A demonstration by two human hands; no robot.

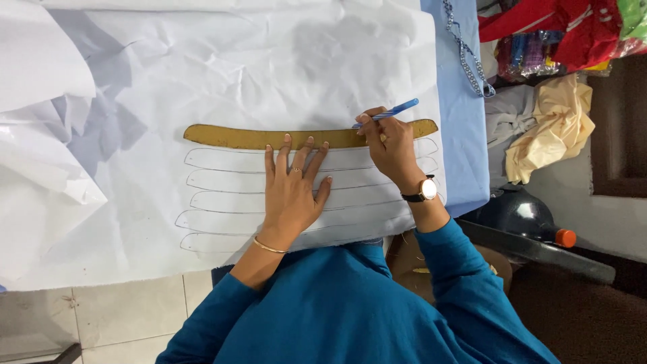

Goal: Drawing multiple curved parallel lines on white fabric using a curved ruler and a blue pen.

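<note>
Now the left hand [291,189], fingers spread, should keep pressing the brown curved template [269,137] flat on the white fabric [222,67] while the right hand [389,145], pinching a blue pen [387,112], traces snugly along its edge.

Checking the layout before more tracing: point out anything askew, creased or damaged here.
The white sheet is heavily creased, and its left part is crumpled up. The traced outlines drift leftward lower down rather than stacking evenly. The brown template lies flat under the left hand; the right hand holds a blue pen.

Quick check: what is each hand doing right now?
Left hand: open, fingers spread flat, pressing the brown curved template onto the white fabric.
Right hand: closed in a grip on the blue pen, tip at the template's edge.
</note>
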